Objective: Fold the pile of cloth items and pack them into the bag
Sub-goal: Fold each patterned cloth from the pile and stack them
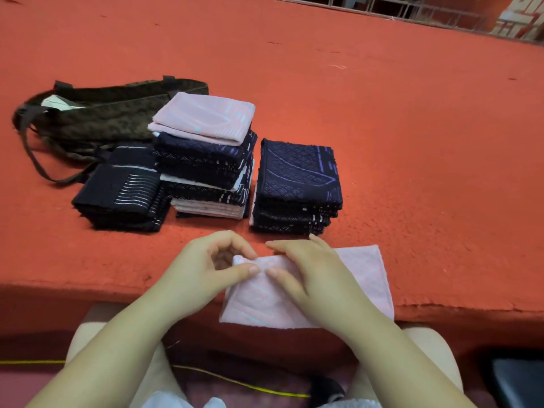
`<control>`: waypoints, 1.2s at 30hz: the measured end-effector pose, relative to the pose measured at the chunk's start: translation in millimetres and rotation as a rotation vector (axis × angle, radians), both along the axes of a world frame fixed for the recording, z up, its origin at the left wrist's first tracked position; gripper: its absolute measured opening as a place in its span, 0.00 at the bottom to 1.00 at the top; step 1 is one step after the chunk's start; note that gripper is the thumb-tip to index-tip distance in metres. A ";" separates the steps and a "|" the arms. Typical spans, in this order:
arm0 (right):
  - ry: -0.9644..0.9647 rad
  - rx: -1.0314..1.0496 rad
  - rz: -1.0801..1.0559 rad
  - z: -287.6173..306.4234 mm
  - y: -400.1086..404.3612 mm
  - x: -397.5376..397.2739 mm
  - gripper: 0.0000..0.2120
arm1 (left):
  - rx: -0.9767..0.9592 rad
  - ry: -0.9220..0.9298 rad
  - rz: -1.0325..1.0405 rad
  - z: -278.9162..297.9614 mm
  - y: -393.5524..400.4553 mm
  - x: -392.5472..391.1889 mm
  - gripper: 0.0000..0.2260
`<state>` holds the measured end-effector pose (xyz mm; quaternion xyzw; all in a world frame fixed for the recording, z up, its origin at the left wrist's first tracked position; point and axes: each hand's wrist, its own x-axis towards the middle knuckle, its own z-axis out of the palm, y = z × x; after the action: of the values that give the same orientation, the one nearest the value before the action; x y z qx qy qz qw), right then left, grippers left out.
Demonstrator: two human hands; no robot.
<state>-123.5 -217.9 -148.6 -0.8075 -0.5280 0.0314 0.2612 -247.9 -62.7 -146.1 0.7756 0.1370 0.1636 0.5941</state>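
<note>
A pink cloth (362, 278) lies partly folded at the near edge of the red table (382, 119). My left hand (203, 269) pinches its upper left corner between thumb and fingers. My right hand (312, 275) rests on the cloth's middle, thumb and fingers pressing the fold. Behind it stand three stacks of folded cloths: a dark striped stack (123, 192) at left, a tall mixed stack (206, 154) topped with pink in the middle, and a dark blue patterned stack (297, 184) at right. The dark patterned bag (97, 116) lies at far left, straps trailing.
The red surface stretches wide and bare to the right and far side. A metal railing (426, 10) runs along the far edge. Below the table edge are my knees, a yellow cable (235, 381) on the floor and a dark object (518, 381) at lower right.
</note>
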 end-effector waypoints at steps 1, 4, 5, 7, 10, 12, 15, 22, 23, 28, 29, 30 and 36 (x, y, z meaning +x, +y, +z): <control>-0.006 -0.002 -0.002 -1.4 2.9 0.6 0.20 | 0.004 0.001 0.007 -0.6 0.9 -0.4 0.10; -0.014 0.025 -0.043 -4.2 6.8 3.5 0.16 | -0.006 0.030 0.073 -5.3 5.2 -3.1 0.11; -0.010 0.038 -0.048 -5.1 7.0 3.7 0.16 | -0.025 0.034 0.103 -7.2 7.5 -4.9 0.11; -0.018 0.075 -0.055 -8.1 6.6 4.2 0.14 | -0.073 0.044 0.146 -9.0 10.7 -6.7 0.10; -0.011 0.107 -0.081 -11.7 7.4 3.9 0.13 | -0.206 0.027 0.180 -11.2 12.5 -6.5 0.11; -0.002 0.123 -0.095 -14.6 8.5 3.9 0.13 | -0.301 0.014 0.223 -11.3 11.1 -5.3 0.11; 0.019 0.150 -0.115 -17.2 10.0 5.2 0.12 | -0.423 -0.012 0.275 -11.3 10.4 -2.5 0.10; -0.014 0.215 -0.162 -24.7 15.5 5.9 0.10 | -0.322 -0.019 0.362 -13.8 15.3 1.1 0.08; -0.038 0.237 -0.171 -25.6 16.4 5.0 0.09 | -0.272 -0.007 0.364 -14.3 16.4 2.8 0.08; -0.084 0.321 -0.114 -23.9 15.6 -22.4 0.13 | -0.110 0.082 0.392 -17.2 16.7 9.0 0.08; -0.057 0.295 -0.087 -24.7 15.3 -30.6 0.14 | -0.103 0.103 0.390 -17.5 16.0 9.1 0.08; -0.025 0.260 -0.069 -27.2 15.0 -37.2 0.17 | -0.108 0.118 0.390 -17.2 15.0 9.4 0.08; 0.108 0.129 -0.008 -36.4 14.9 -57.1 0.41 | -0.516 0.104 0.424 5.0 4.4 19.0 0.05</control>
<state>-180.6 -203.0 -185.0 -0.7882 -0.5108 0.0399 0.3409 -229.0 -58.3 -141.1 0.5611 0.3621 0.2036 0.7160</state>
